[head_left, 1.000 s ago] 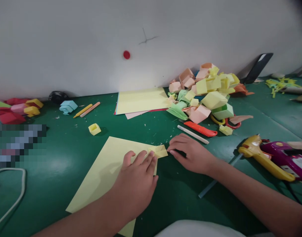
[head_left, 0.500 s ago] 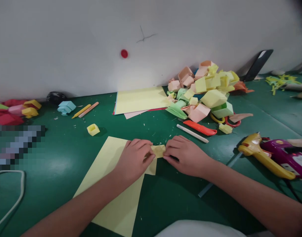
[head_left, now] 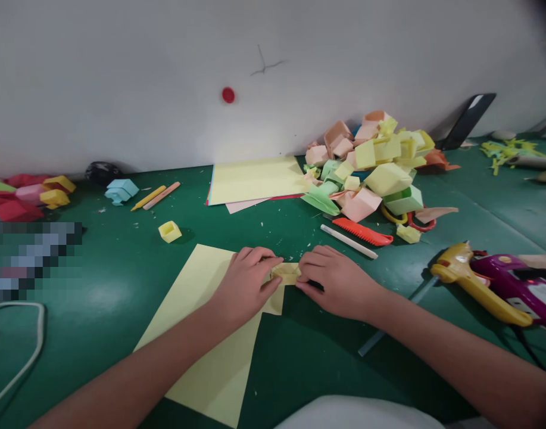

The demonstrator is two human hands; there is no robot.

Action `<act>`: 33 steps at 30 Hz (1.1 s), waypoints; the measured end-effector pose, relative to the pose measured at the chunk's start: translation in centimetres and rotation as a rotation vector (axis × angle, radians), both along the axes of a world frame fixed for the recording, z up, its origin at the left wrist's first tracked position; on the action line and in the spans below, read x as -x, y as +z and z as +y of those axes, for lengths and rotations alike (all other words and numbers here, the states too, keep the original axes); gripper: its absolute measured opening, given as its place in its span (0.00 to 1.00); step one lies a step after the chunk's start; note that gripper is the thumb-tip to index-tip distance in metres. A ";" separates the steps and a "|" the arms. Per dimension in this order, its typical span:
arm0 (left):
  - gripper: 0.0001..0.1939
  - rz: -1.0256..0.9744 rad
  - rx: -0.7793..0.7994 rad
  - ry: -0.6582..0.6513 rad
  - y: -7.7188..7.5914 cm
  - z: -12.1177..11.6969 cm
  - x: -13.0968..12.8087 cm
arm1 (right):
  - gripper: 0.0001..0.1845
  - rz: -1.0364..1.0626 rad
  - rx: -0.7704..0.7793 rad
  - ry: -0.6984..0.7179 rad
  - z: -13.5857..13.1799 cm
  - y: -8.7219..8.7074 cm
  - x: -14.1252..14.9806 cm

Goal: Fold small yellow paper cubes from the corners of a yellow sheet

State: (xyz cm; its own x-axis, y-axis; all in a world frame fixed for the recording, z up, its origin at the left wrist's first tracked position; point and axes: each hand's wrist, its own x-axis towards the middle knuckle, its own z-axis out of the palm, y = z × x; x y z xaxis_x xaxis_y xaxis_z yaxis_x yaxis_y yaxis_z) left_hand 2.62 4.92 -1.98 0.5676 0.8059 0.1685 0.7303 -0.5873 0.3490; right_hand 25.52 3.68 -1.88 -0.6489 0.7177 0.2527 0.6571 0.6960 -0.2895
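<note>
Between my two hands is a small folded piece of yellow paper (head_left: 287, 273) with creases across it. My left hand (head_left: 248, 283) has its thumb and fingers closed at the paper's left end. The right end is pinched by my right hand (head_left: 328, 277), its fingers curled. Beneath my left hand and forearm lies a large yellow sheet (head_left: 210, 369). A smaller square of yellow paper (head_left: 275, 302) pokes out below the left thumb. Up and to the left stands a little open yellow paper box (head_left: 169, 232).
A heap of folded paper boxes (head_left: 384, 149) sits at the back right, beside a red cutter (head_left: 362, 231) and a white pen (head_left: 348, 241). A yellow and purple glue gun (head_left: 482, 280) with a glue stick lies right. Stacked paper (head_left: 255, 182) rests against the wall.
My left fingers have opened slightly and shifted along the folded paper, showing more of its creased face. My right hand keeps its grip almost unmoved. The camera view has shifted a little.
</note>
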 end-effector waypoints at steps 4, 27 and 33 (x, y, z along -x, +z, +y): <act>0.15 -0.006 0.029 0.010 0.2 0.1 0.0 | 0.08 0.047 -0.009 0.000 -0.1 0.0 -0.1; 0.12 -0.090 0.007 -0.057 0.1 0.1 0.0 | 0.05 0.287 0.086 -0.077 0.6 -0.9 0.3; 0.15 -0.072 -0.043 -0.035 0.2 -0.4 -0.3 | 0.06 0.240 0.050 -0.127 0.6 -0.8 0.5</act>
State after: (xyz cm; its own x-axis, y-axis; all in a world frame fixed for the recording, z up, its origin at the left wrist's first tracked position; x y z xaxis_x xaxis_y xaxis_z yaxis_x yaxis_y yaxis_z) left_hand 2.94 4.50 -1.75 0.5803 0.7769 0.2441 0.6828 -0.6275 0.3740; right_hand 24.99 4.24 -2.68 -0.4788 0.8048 0.3508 0.6463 0.5935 -0.4795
